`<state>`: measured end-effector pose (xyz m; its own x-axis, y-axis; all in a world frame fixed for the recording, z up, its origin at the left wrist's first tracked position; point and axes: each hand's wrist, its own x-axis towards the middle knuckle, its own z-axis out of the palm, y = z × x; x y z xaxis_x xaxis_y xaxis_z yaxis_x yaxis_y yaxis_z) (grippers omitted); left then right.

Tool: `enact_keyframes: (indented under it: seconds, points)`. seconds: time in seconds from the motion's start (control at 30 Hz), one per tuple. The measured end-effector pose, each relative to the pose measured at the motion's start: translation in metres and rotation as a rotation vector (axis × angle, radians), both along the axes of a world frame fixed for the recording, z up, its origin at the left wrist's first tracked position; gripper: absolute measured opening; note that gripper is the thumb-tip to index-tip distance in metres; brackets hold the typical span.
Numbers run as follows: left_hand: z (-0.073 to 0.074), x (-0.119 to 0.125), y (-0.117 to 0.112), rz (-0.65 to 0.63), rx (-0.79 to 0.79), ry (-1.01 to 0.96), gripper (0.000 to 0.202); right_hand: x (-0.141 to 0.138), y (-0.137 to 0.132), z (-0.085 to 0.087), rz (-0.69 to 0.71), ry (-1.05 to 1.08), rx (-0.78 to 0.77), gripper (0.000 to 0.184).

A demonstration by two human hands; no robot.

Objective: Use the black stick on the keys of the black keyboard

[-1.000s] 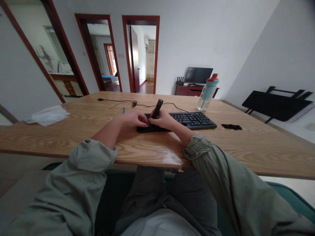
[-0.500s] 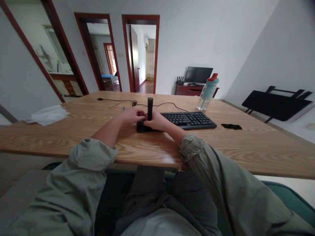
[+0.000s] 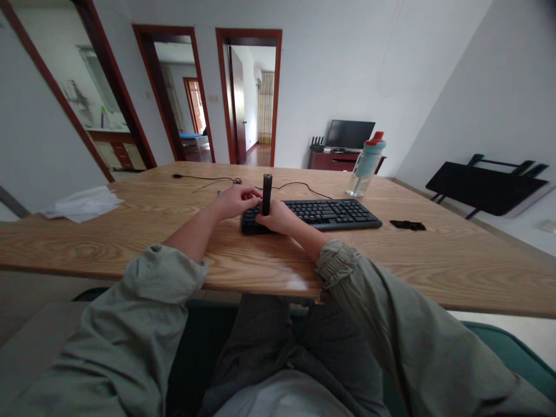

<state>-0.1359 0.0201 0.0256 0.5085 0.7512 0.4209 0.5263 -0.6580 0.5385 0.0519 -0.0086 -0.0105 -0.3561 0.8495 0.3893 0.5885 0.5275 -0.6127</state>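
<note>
A black keyboard [image 3: 330, 212] lies on the wooden table [image 3: 130, 231] in front of me. My right hand [image 3: 278, 218] is closed around the lower end of a slim black stick-shaped tool [image 3: 266, 191], which stands upright over the keyboard's left end. My left hand [image 3: 237, 201] sits just left of the tool with its fingers curled and their tips against the tool's side. What the tool's lower end touches is hidden by my hands.
A teal water bottle [image 3: 365, 165] stands behind the keyboard's right end. A small black object [image 3: 407, 225] lies right of the keyboard. A black cable [image 3: 208, 180] runs across the far table. White tissue [image 3: 84, 203] lies at the left edge.
The tool went from leaning right to upright. My left hand rose from the keyboard's left end to the tool's side. My right hand moved slightly left.
</note>
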Motion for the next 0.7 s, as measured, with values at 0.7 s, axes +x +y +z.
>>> enact_keyframes:
  seconds: [0.7]
  points:
    - [0.008, 0.003, -0.005, -0.077, -0.078, -0.314, 0.02, -0.013, -0.003, 0.004, -0.033, -0.277, 0.098, 0.025]
